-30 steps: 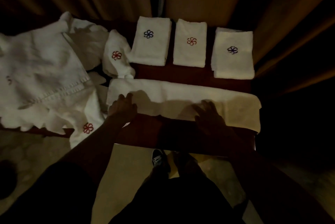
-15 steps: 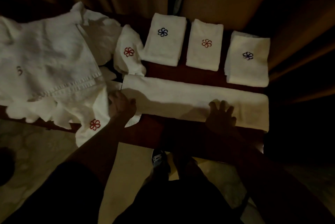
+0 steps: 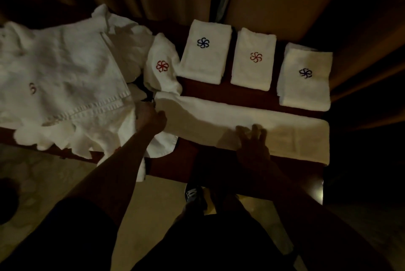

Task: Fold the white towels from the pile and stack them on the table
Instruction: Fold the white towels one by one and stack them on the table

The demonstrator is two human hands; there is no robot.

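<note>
The long white terry towel strip [image 3: 219, 121] lies across the dark wooden table [image 3: 219, 93] at 6 o'clock. The right hand [image 3: 252, 145] presses it flat, fingers spread; the left hand [image 3: 151, 117] curls round its 9 o'clock end. Next, probably, that end folds over towards 3 o'clock, edges matched.

Head-worn camera looks steeply down, close over a table [image 3: 188, 161]: folded towels [image 3: 252, 69] at 12 o'clock, shoe [image 3: 192, 196] at 6.
</note>
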